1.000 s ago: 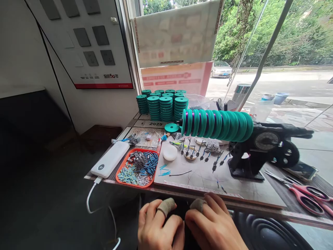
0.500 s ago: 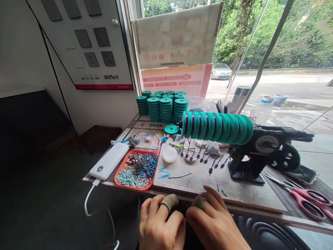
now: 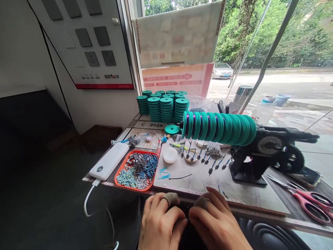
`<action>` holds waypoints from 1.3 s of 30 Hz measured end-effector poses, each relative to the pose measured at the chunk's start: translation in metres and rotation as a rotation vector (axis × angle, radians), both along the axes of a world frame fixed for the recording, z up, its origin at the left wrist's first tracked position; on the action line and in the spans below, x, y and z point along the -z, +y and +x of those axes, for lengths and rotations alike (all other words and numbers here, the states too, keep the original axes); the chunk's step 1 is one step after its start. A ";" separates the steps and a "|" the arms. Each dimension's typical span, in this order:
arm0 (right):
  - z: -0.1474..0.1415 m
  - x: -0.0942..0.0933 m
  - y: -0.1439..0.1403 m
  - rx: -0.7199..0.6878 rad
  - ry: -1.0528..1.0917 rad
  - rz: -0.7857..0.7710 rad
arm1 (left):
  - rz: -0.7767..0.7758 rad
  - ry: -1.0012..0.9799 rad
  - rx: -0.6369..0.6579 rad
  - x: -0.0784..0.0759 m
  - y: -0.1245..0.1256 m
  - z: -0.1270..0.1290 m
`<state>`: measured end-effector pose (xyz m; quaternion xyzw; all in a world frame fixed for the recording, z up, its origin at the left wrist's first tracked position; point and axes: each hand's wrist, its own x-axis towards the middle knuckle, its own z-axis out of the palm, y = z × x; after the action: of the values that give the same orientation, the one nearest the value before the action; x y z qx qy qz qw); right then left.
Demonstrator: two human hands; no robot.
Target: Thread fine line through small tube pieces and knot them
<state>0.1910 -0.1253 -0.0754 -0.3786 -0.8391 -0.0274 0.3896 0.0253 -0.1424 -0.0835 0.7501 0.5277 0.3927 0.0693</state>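
At the front edge of the table, my left hand [image 3: 161, 222] is closed in a pinch, thumb against curled fingers. Beside it my right hand [image 3: 217, 220] pinches too, a small gap apart from the left. Each has a grey-brown wrap on the index finger. Whatever lies in the fingers is too small or hidden to make out. Just beyond is a pale board [image 3: 195, 187] with small dark fishing-rig pieces [image 3: 208, 159], some light blue bits [image 3: 163, 173] and a thin grey rod [image 3: 180, 176]. A black winder [image 3: 249, 156] carries a row of teal foam spools [image 3: 218, 128] wound with purple line.
An orange-red tray [image 3: 119, 180] of small tubes, springs and beads sits left, near a white power bank [image 3: 109, 161] with a cable. Stacked teal spools [image 3: 166, 109] stand at the back. Pink-handled scissors [image 3: 312, 205] and a phone [image 3: 308, 176] lie right. A white round lid [image 3: 170, 155] is on the board.
My hands have shifted slightly right and stay pinched close together. The left thumb now shows more clearly. The view has moved a little; objects on the table remain in place.
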 end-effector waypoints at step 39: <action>-0.006 -0.001 -0.002 0.005 0.025 -0.006 | -0.207 0.181 0.177 -0.043 0.008 -0.003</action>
<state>0.1852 -0.1268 -0.0744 -0.3823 -0.8333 -0.0209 0.3988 0.0221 -0.1342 -0.0410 0.8148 0.5013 0.2592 0.1328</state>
